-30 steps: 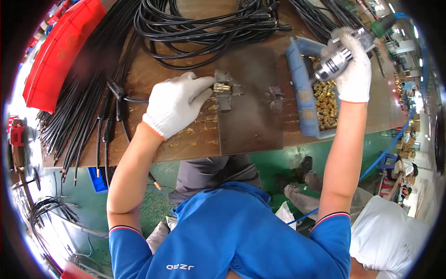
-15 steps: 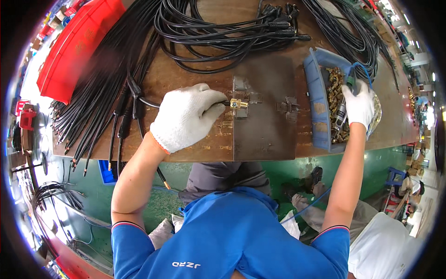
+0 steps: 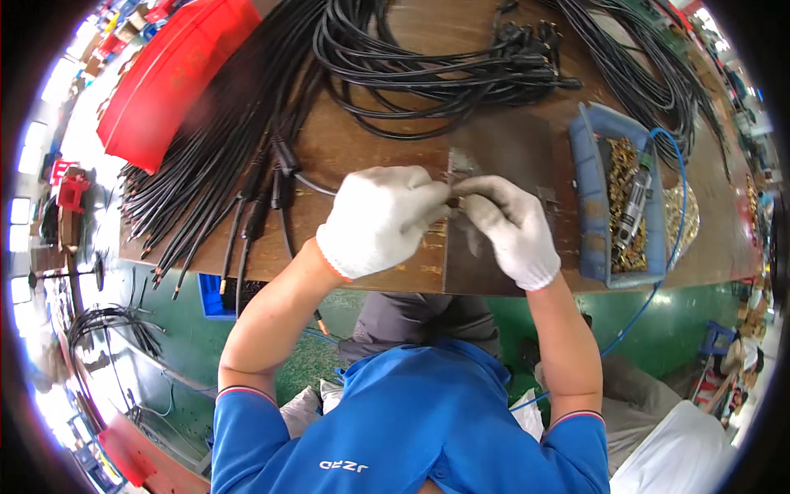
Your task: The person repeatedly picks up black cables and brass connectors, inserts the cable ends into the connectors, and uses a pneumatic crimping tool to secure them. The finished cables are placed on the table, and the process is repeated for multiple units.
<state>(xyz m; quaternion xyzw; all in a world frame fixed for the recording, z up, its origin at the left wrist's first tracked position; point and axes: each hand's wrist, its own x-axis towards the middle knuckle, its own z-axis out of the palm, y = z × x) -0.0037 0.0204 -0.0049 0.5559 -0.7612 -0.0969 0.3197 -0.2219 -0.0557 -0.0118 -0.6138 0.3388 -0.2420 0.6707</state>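
Note:
Both my hands wear white knit gloves and meet over the left edge of a dark metal plate [image 3: 502, 267] on the bench. My left hand [image 3: 383, 218] is closed around a black cable [image 3: 315, 184], which runs out to the left. At the cable's end, a brass connector [image 3: 454, 202] is mostly hidden between my fingertips. My right hand [image 3: 512, 226] pinches it with thumb and fingers. Away to the right, a silver pen-shaped air tool [image 3: 634, 207] with a blue hose rests on brass fittings [image 3: 619, 177] in a blue bin [image 3: 589, 214].
Black cables [image 3: 222, 123] lie in a thick bundle at the left, beside a red bin [image 3: 169, 90]. Coiled cables [image 3: 395, 62] lie behind my hands, and more cables [image 3: 658, 90] at the far right. The blue hose [image 3: 682, 189] loops past the bin and over the bench's front edge.
My right hand has let go of the air tool, leaving it in the blue bin, and has come left to the connector. My left hand still holds the cable. The whole view has shifted slightly.

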